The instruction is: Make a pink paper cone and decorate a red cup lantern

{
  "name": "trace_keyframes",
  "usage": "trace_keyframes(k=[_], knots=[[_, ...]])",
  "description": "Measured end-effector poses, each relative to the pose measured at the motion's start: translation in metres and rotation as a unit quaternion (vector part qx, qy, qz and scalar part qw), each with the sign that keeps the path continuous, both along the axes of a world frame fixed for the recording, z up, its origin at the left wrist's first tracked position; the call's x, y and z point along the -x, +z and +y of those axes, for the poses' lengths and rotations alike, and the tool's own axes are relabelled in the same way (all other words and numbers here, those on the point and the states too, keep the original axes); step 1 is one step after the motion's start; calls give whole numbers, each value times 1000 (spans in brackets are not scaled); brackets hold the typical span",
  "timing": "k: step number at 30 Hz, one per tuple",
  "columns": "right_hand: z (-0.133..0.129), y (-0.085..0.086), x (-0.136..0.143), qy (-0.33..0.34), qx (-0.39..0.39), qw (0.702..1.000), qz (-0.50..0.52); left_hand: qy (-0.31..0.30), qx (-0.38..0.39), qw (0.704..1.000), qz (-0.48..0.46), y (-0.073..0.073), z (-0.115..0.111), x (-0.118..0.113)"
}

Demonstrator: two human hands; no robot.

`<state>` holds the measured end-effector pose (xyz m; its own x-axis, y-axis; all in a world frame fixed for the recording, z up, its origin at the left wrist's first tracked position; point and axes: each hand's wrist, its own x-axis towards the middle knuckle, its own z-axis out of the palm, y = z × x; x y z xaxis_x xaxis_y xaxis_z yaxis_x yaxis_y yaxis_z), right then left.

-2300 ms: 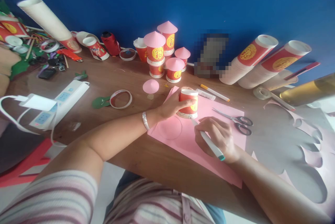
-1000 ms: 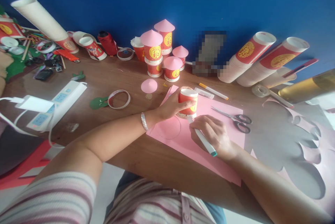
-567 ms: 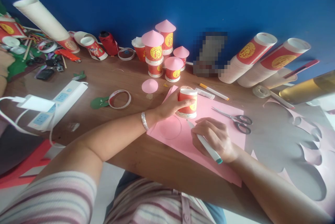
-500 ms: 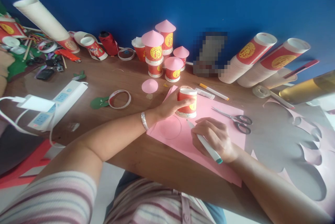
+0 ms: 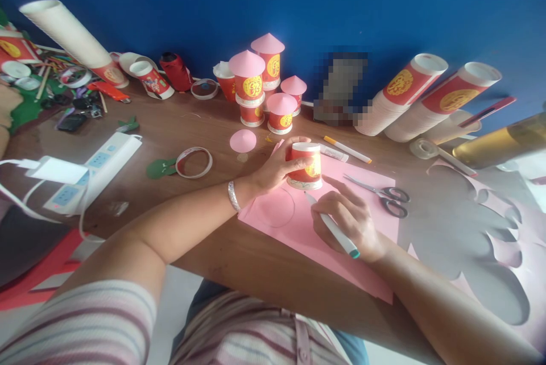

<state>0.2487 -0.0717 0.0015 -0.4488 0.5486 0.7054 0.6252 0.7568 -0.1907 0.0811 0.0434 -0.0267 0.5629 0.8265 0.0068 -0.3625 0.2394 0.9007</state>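
Note:
My left hand is wrapped round a red and white paper cup, which stands upside down on a sheet of pink paper. In my right hand is a white marker with a green end; its tip points toward the foot of the cup, and my index finger is stretched out near the cup. A drawn circle shows on the paper left of the cup. Scissors with dark handles lie on the paper's right side, slightly open. A glue tube lies behind the cup.
Cups with pink cone roofs stand at the back. Stacked paper cups lean against the blue wall. An orange-capped marker, a tape roll and pink scraps lie to the right. At left sit a power strip and a paper ring.
My right index finger has stretched out toward the cup, and the marker has shifted slightly. My left hand still holds the cup in nearly the same place.

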Motion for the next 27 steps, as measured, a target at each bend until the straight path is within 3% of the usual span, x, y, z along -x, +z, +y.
trace_keyframes(k=[6,15,19,22,27], knots=[[-1,2,1,10,12,1000,6,-27,3,1000,-3,6,0,-2],[-4,2,4,29,15,999,0,-43,-35,997,51,-3,3,-1],[-3,1,4,31,13,999,2,-16,-28,997,72,-6,3,0],[-3,1,3,25,11,1000,3,-14,-30,999,40,-6,5,-1],[-3,1,3,21,11,1000,-6,-74,-24,997,-18,-3,7,-2]])
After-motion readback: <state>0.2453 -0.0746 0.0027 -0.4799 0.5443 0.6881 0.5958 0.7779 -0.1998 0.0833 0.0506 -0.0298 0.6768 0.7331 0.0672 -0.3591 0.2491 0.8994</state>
